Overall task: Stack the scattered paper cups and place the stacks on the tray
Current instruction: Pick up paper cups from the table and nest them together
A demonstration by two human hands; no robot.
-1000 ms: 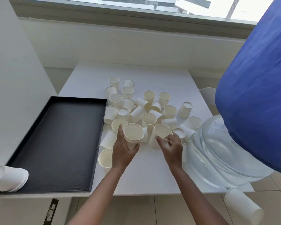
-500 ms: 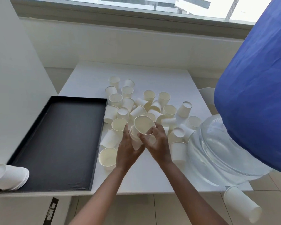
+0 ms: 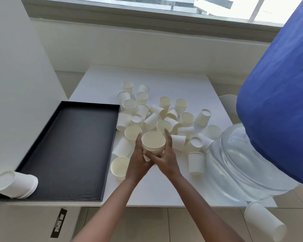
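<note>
Both hands on one short cup stack (image 3: 153, 143), held upright above the table (image 3: 164, 186), mouth up. L hand (image 3: 138, 160) wraps its left side, R hand (image 3: 166, 158) its right, fingers curled round it. Loose cups (image 3: 164, 116) scattered behind. Tray (image 3: 68, 145) left of hands, w/ one stack (image 3: 16, 185) lying on its near-left corner.

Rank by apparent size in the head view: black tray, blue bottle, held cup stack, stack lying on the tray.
1. blue bottle, though nearness inflates it
2. black tray
3. stack lying on the tray
4. held cup stack, partly hidden by hands
</note>
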